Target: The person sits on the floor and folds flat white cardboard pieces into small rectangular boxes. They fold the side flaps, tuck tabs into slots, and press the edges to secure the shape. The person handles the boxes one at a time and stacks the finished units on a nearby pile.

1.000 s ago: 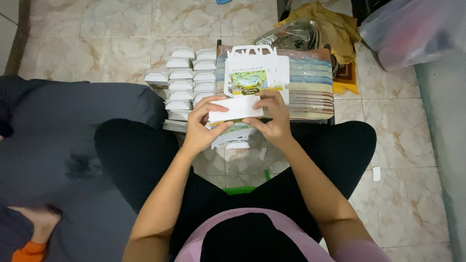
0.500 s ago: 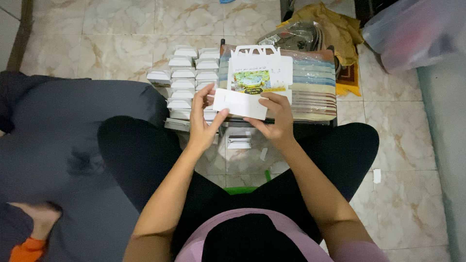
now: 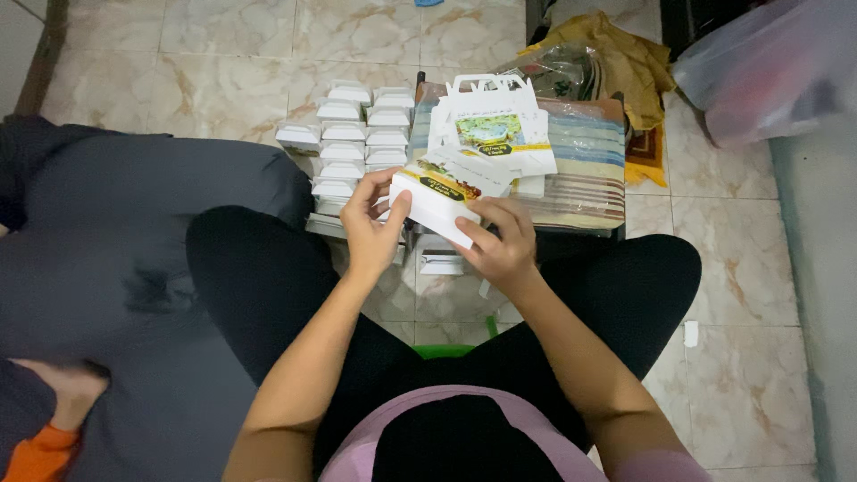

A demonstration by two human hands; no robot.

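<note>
a white cardboard box (image 3: 444, 198), half folded, sits tilted between both hands just above the person's black-clad knees. its near face is plain white; the upper panel carries a yellow and green printed picture, and loose flaps stick out at the far end. the left hand (image 3: 372, 230) is closed on the box's left end, thumb on the white face and fingers behind. the right hand (image 3: 502, 243) is clamped on the lower right edge, fingers curled over the white panel.

just beyond the box, a flat unfolded box blank (image 3: 496, 134) with cut-out handles and the same picture lies on a stack of striped cloth (image 3: 580, 161). left of that, rows of folded small white boxes (image 3: 355, 134) stand close together on the floor. one more small white piece (image 3: 441, 262) lies below the hands.

the floor is beige marbled tile (image 3: 223, 80). a dark grey cushion (image 3: 116, 268) fills the left side. farther off lie a yellow cloth (image 3: 625, 58) and a clear plastic bag (image 3: 759, 62).
</note>
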